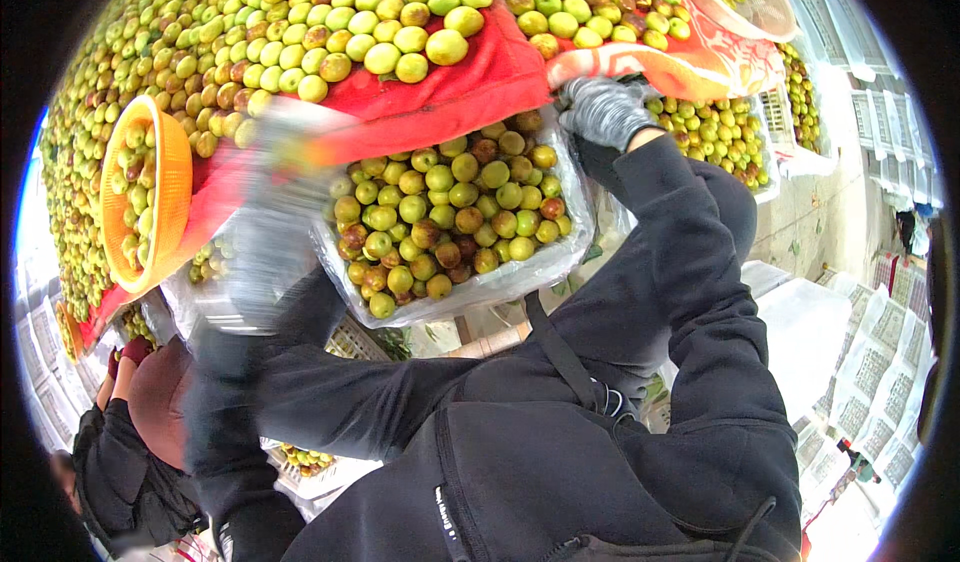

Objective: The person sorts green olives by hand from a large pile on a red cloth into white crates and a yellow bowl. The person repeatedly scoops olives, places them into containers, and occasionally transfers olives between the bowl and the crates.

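In front of me a plastic-lined crate (510, 280) is filled with round yellow-green and brownish fruits (442, 217), which look like jujubes. My left hand (281, 187), in a grey glove, is strongly blurred over the crate's left edge and the red cloth (450, 104). A yellow-red smear shows by its fingers, but whether it holds a fruit is unclear. My right hand (606, 111), also gloved, is curled at the crate's far right corner. Its fingers meet the edge of an orange-and-white patterned cloth (645, 66); their grip is partly hidden.
Loose fruits (300, 29) cover the cloth-draped surface ahead. An orange basket (161, 194) of fruit tilts at left; a pale basket (772, 6) stands at far right. Another filled crate (712, 138) sits right of my hand. A person (142, 442) sits at left. Covered crates (862, 337) line the right.
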The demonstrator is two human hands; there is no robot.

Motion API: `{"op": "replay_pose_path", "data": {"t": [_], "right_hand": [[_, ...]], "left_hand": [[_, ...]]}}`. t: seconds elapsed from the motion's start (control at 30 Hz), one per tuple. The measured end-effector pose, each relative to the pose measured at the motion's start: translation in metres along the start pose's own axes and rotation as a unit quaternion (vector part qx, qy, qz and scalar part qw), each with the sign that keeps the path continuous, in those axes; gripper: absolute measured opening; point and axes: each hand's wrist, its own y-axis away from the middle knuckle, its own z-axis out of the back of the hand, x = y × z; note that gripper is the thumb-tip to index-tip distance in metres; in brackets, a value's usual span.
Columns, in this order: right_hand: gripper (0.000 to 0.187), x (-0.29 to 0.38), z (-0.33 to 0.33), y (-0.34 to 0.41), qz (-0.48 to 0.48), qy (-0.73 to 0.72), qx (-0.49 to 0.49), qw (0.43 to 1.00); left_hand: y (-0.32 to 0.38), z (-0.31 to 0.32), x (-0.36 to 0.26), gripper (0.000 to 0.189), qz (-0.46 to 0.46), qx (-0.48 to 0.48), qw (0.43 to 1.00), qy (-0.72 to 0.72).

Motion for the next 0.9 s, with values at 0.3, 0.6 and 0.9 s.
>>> {"op": "replay_pose_path", "data": {"t": [0.3,0.6,0.9], "right_hand": [[0.029,-0.025,0.043,0.051,0.003,-0.097,-0.128,0.987],[0.032,-0.048,0.053,0.052,0.045,-0.142,-0.183,0.972],[0.020,-0.043,0.023,0.036,0.107,-0.108,-0.133,0.979]], "left_hand": [[-0.009,-0.267,0.050,0.051,0.024,0.333,0.882,-0.331],[-0.007,-0.259,0.077,0.040,0.068,0.165,0.937,-0.299],[0.081,-0.185,0.069,0.036,0.361,0.130,0.881,0.275]]}}
